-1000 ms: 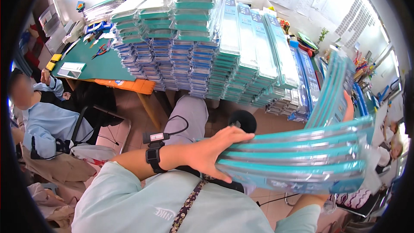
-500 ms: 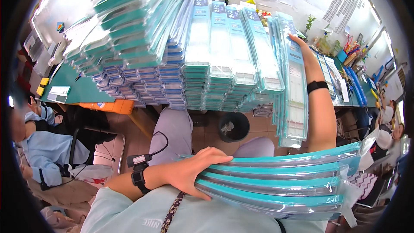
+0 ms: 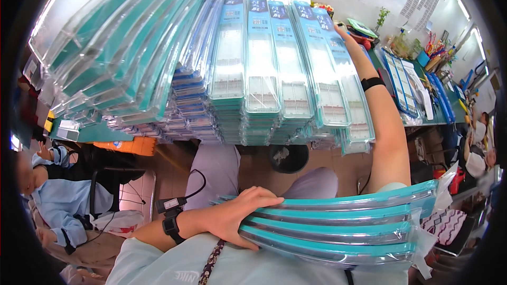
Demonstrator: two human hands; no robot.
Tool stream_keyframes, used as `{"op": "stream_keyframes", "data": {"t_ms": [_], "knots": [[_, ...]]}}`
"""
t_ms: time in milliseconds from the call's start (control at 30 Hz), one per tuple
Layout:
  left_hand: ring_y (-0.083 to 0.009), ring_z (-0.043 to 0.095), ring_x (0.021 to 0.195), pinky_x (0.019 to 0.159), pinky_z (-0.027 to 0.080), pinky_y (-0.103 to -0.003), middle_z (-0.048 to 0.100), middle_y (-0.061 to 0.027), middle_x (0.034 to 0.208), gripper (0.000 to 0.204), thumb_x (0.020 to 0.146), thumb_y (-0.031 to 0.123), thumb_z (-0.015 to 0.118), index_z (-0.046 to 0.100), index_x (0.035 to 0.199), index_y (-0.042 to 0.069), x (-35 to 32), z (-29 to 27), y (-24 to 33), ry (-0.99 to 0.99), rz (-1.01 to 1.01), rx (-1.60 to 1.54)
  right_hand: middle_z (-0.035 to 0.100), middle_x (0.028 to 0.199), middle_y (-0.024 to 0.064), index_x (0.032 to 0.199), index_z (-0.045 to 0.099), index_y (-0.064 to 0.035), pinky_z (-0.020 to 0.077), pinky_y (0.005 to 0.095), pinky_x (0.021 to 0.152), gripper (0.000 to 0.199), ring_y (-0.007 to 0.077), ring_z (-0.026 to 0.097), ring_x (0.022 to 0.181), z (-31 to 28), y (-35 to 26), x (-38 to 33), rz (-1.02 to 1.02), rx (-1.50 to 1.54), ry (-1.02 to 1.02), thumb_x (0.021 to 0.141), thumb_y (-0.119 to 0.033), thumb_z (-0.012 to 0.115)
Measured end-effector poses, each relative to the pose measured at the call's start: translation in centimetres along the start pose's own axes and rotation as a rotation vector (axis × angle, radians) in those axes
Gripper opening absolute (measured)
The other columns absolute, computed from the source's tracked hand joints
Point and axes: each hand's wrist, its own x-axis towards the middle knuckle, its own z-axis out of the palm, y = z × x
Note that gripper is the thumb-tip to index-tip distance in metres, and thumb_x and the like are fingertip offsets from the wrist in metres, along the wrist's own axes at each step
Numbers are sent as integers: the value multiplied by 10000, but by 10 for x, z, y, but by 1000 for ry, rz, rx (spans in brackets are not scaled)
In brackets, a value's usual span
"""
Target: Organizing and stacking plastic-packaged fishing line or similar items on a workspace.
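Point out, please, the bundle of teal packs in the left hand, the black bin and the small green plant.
Bundle of teal packs (image 3: 338,230): head view, on a middle teal edge.
Black bin (image 3: 301,162): head view, on its right side.
Small green plant (image 3: 381,17): head view, on its leaves.

Right hand (image 3: 349,46), partly out of sight behind a blue-topped clear pack (image 3: 353,97)

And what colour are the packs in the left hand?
The packs are teal and clear, seen best in the head view.
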Motion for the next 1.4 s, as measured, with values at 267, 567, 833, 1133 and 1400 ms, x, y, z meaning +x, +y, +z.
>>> {"op": "stream_keyframes", "data": {"t_ms": [267,567,833,1133,1400], "knots": [[-347,369,1172,999,297,-433,374,-173,1299,1048,608,250,846,232,1444,96,9,-7,-9,-35,-18,-27,603,1180,152,1269,499,2,527,311,813,576,207,639,976,-23,12,-11,-35,-151,-114,941,-469,440],[-330,370,1176,994,317,-419,379,-157,1294,1056,594,239,850,238,1442,98,10,-9,-21,17,-3,-26,441,1361,209,1366,337,65,352,345,1037,623,276,463,1229,-31,34,-127,-36,-250,71,994,-435,318],[-332,366,1175,988,322,-419,376,-152,1278,1053,599,259,835,233,1444,82,27,-10,-14,64,74,-13,473,1294,256,1252,427,92,387,396,1011,527,300,448,1235,-53,43,-301,-830,-482,628,946,-337,445],[-319,358,1202,981,335,-425,367,-175,1293,1059,611,268,849,225,1438,51,62,18,12,149,155,99,505,1246,247,1227,445,104,438,383,955,486,293,496,1176,10,180,-357,-840,-292,617,926,-277,467],[-397,353,1189,986,290,-524,316,-219,1310,1104,627,334,824,154,1458,51,89,49,34,186,140,189,534,1202,238,1206,460,115,483,372,906,451,287,539,1124,31,194,-367,-866,-265,671,909,-224,487]]}}
